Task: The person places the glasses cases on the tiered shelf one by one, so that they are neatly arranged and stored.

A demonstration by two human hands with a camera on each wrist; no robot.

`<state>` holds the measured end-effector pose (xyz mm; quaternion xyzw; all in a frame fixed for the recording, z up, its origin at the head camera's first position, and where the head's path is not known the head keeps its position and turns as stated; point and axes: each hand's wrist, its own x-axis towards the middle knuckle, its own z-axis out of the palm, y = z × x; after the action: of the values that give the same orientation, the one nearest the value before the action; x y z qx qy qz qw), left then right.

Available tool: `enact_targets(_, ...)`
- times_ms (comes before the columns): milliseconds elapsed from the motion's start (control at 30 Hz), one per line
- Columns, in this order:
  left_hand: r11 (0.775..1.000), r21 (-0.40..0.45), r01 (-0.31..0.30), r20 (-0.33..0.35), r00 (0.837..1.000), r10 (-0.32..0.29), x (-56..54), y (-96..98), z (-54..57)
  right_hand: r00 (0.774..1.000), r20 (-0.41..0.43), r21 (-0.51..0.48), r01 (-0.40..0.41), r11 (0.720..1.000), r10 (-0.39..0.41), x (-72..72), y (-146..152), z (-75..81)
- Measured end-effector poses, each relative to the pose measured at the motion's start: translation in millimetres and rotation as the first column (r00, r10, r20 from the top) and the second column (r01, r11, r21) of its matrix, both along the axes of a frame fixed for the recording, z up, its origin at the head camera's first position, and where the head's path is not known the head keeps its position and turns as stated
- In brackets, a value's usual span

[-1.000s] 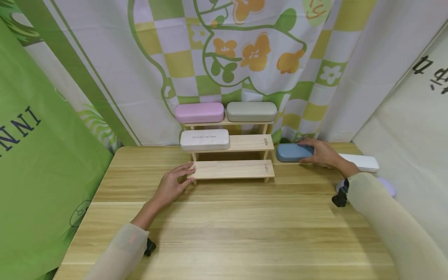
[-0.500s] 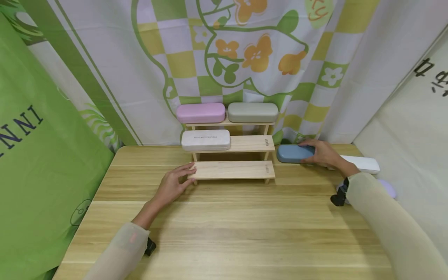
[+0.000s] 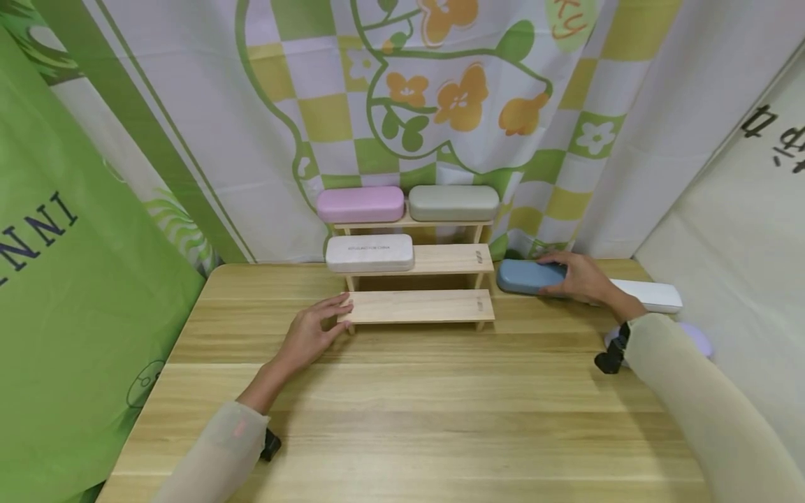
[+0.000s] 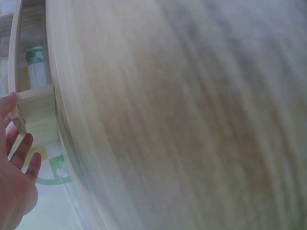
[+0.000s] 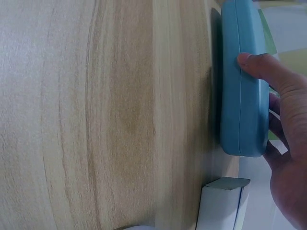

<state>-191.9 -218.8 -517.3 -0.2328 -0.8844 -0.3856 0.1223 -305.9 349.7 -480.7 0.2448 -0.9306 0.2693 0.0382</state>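
My right hand (image 3: pixel 583 278) grips the blue glasses case (image 3: pixel 523 276) across its right end, right of the wooden stepped stand (image 3: pixel 421 306). In the right wrist view the thumb presses the front of the case, with the other fingers behind it. My left hand (image 3: pixel 309 328) holds the left end of the stand's lowest step, thumb at the front edge and fingers over the board. On the top step sit a pink case (image 3: pixel 360 205) and a grey-green case (image 3: pixel 453 202). A white case (image 3: pixel 370 253) with small lettering lies on the left of the middle step.
Behind my right hand and wrist, a white box-shaped case (image 3: pixel 650 295) and a partly hidden lilac case (image 3: pixel 694 340) lie on the wooden table (image 3: pixel 402 419). A patterned curtain (image 3: pixel 339 112) hangs behind the stand, with a green cloth (image 3: pixel 75 293) at left.
Both hands keep their places, the right on the blue glasses case and the left on the stand. Only a slight shift of the whole head view shows.
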Motion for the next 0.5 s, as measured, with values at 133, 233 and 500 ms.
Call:
enact_targets(133,1.0,-0.006,-0.006,0.009,1.0,0.006,0.6,-0.2,0.0,1.0,0.017,-0.005,0.013,1.0,-0.013,-0.3,-0.1,1.8)
enact_targets(233,1.0,-0.012,-0.01,0.011,1.0,0.01,0.6,-0.4,-0.3,1.0,0.003,-0.008,0.018,1.0,-0.018,0.0,-1.1,4.4)
enact_targets(500,1.0,-0.006,-0.007,0.001,1.0,0.007,0.5,-0.2,-0.9,1.0,-0.009,-0.012,0.018,1.0,-0.018,5.2,-4.1,17.1)
